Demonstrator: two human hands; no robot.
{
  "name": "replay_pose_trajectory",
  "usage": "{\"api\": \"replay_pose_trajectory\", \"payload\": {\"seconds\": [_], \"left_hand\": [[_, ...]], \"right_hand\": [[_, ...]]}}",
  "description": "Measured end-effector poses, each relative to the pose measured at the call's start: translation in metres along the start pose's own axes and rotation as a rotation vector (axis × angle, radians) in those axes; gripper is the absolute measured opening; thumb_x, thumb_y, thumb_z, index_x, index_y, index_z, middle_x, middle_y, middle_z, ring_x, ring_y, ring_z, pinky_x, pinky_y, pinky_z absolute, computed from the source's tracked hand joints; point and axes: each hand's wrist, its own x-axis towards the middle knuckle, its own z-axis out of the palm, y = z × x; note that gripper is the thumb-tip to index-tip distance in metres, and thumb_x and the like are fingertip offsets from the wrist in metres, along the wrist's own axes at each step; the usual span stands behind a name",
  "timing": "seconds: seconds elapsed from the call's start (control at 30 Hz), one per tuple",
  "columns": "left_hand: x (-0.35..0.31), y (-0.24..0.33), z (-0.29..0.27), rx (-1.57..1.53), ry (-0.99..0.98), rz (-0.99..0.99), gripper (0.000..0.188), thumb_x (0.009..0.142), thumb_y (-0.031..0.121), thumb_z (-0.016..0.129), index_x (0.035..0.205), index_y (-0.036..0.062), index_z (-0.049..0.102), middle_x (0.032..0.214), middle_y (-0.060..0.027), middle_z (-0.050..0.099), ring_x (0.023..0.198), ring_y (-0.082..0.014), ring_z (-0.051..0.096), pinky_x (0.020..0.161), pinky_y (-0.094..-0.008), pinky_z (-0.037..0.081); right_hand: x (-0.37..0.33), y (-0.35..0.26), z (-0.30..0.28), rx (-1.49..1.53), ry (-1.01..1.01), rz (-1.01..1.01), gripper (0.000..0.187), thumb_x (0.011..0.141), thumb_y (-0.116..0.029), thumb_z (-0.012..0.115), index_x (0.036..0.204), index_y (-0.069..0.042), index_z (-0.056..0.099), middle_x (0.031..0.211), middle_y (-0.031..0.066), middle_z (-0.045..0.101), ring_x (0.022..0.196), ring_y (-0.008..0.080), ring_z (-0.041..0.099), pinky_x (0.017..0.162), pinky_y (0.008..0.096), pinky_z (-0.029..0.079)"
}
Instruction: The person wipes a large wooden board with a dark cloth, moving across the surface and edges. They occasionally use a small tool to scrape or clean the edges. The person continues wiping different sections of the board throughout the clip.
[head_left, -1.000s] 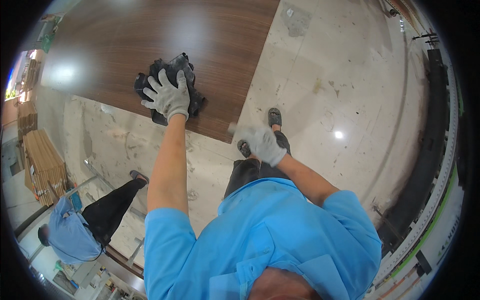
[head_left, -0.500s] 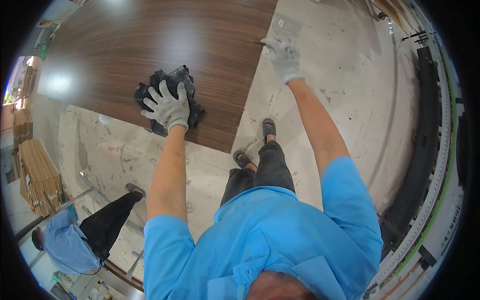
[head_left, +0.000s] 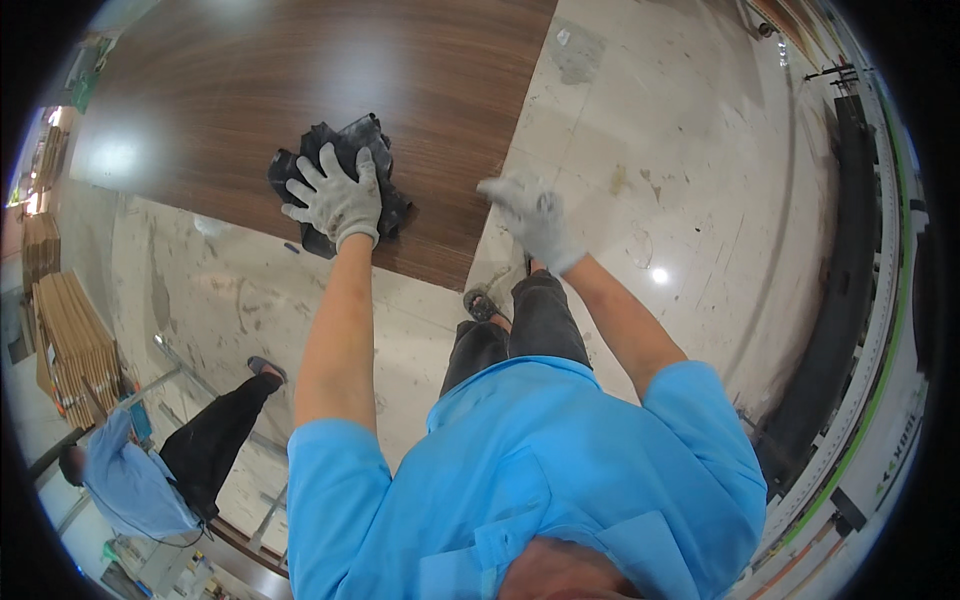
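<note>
My left hand (head_left: 338, 200), in a whitish work glove, lies flat with spread fingers on a crumpled black cloth (head_left: 366, 138). The cloth rests near the front edge of a large dark brown wood-grain panel (head_left: 440, 110). Part of the cloth is hidden under the palm. My right hand (head_left: 532, 218), gloved the same way, is beside the panel's right edge close to its near corner. Its fingers stretch toward that edge and look slightly blurred; I see nothing held in them. Whether the fingertips touch the edge, I cannot tell.
Stained pale floor (head_left: 680, 200) surrounds the panel. At the right runs a long machine frame with a black beam (head_left: 845, 290). On the left are stacked brown boards (head_left: 80, 345), a metal rack (head_left: 175, 375) and another person (head_left: 140, 485) in a blue shirt.
My right hand has drawn back along the panel's right edge, toward me and to the left, near the corner. My left hand and the cloth are almost where they were, shifted slightly away.
</note>
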Motion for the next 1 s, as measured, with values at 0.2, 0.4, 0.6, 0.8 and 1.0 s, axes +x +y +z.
{"api": "replay_pose_trajectory", "payload": {"seconds": [0.2, 0.4, 0.6, 0.8, 1.0], "left_hand": [[0.002, 0.001, 0.001, 0.007, 0.001, -0.009, 0.068, 0.094, 0.069, 0.044, 0.148, 0.0286, 0.043, 0.161, -0.0144, 0.033, 0.147, -0.0455, 0.028, 0.116, -0.0699, 0.014], [0.001, 0.002, -0.004, 0.046, -0.036, -0.012, 0.066, 0.096, 0.066, 0.044, 0.149, 0.0277, 0.042, 0.161, -0.0143, 0.033, 0.147, -0.0462, 0.028, 0.117, -0.0675, 0.014], [0.000, 0.004, -0.005, 0.065, 0.000, -0.009, 0.064, 0.096, 0.064, 0.046, 0.150, 0.0296, 0.043, 0.159, -0.0138, 0.037, 0.144, -0.0440, 0.032, 0.117, -0.0655, 0.016], [0.004, 0.013, 0.006, 0.123, 0.050, -0.086, 0.064, 0.095, 0.061, 0.049, 0.148, 0.0259, 0.047, 0.158, -0.0150, 0.039, 0.143, -0.0452, 0.034, 0.117, -0.0657, 0.018], [0.007, 0.010, 0.011, 0.097, 0.033, -0.152, 0.064, 0.097, 0.061, 0.049, 0.148, 0.0231, 0.047, 0.159, -0.0146, 0.038, 0.145, -0.0441, 0.031, 0.118, -0.0654, 0.015]], "right_hand": [[-0.027, -0.043, 0.006, -0.045, -0.525, -0.368, 0.013, 0.083, -0.015, 0.062, 0.096, -0.018, 0.063, 0.090, 0.0030, 0.060, 0.087, 0.0221, 0.059, 0.076, 0.0369, 0.048], [-0.017, 0.014, 0.057, 0.017, -0.196, -0.300, 0.010, 0.083, -0.020, 0.062, 0.093, -0.017, 0.064, 0.088, 0.0033, 0.060, 0.084, 0.0235, 0.060, 0.076, 0.0371, 0.047], [0.103, 0.156, 0.020, -0.264, 0.002, -0.258, 0.008, 0.084, -0.014, 0.060, 0.089, -0.016, 0.066, 0.083, 0.0086, 0.064, 0.081, 0.0283, 0.062, 0.071, 0.0421, 0.048], [0.195, 0.199, -0.063, -0.320, 0.122, -0.076, 0.007, 0.084, -0.013, 0.058, 0.084, -0.012, 0.065, 0.076, 0.0110, 0.064, 0.077, 0.0326, 0.064, 0.072, 0.0462, 0.050], [0.233, 0.226, -0.033, -0.412, -0.356, -0.258, 0.009, 0.087, -0.015, 0.055, 0.083, -0.012, 0.063, 0.076, 0.0117, 0.063, 0.075, 0.0267, 0.064, 0.068, 0.0417, 0.048]]}}
